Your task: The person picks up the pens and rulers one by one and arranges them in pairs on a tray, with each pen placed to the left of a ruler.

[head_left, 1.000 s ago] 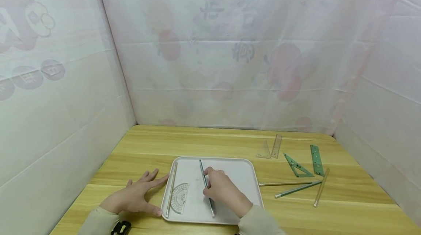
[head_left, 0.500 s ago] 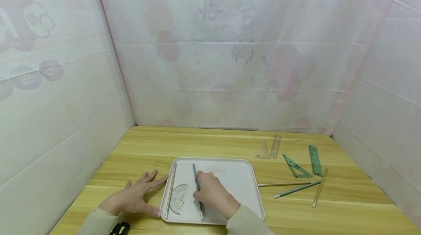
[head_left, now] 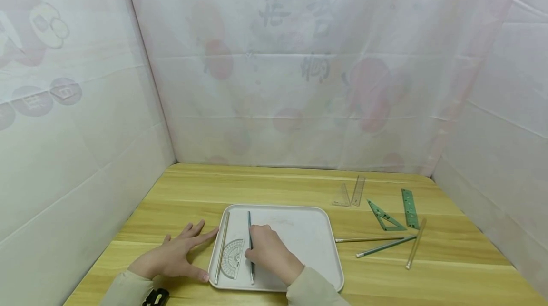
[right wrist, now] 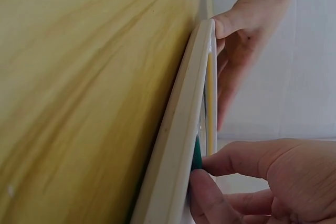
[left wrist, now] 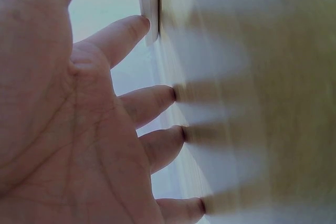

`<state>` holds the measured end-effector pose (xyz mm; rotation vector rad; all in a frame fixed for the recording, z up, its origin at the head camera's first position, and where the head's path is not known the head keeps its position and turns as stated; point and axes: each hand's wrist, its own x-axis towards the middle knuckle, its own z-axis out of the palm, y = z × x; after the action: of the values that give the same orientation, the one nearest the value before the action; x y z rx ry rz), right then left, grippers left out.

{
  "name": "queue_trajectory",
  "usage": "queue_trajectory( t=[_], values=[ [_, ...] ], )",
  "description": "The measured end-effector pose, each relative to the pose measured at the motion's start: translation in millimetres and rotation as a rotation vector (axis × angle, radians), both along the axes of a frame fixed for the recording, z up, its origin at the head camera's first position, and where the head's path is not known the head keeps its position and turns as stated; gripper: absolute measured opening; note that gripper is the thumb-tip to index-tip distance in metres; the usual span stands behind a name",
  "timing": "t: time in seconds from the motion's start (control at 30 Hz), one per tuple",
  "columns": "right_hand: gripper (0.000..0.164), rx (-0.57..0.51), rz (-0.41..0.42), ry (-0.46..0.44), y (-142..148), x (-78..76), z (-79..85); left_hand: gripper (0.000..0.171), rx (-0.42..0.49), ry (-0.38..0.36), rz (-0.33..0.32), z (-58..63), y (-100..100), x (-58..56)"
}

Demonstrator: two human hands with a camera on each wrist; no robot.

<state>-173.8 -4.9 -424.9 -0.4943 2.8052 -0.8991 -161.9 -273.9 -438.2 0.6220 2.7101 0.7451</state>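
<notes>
A pale cloth is hanging behind the wood-grained table, showing faded red blots and grey characters. Whitish side walls are flanking it, the left one bearing printed circles; fold lines are crossing all three.

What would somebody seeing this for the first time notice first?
Probably the white tray at the head view's lower centre, where the right hand pinches a green pencil beside a clear protractor. Next, perhaps, the green ruler and green set square on the table right of the tray.
</notes>
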Motion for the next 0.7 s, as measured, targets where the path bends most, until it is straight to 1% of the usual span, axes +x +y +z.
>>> queue_trajectory(
  t=[0.2,0.4,0.5,0.53,0.67,0.7],
  values=[
    [0.016,-0.004,-0.004,-0.003,-3.5,-0.5,-0.9,0.108,-0.002,0.003,-0.003,0.0,-0.6,0.2],
    [0.017,-0.032,0.002,-0.017,-4.6,-0.8,-1.4,0.108,0.001,0.002,-0.002,0.8,-0.1,0.7],
    [0.018,-0.019,0.013,-0.02,-5.4,-5.9,-9.4,0.108,0.002,0.0,0.0,1.3,0.3,0.7],
    [0.019,-0.013,0.018,-0.015,-5.5,-10.8,-18.5,0.108,0.002,-0.001,0.0,1.4,0.4,0.7],
    [0.015,-0.005,0.018,-0.014,-7.4,-10.4,-18.1,0.108,0.003,-0.009,-0.001,1.7,0.3,0.5],
    [0.015,-0.018,0.017,-0.007,-8.1,-7.2,-13.7,0.108,0.004,-0.012,0.0,1.8,0.2,0.5]
  ],
)
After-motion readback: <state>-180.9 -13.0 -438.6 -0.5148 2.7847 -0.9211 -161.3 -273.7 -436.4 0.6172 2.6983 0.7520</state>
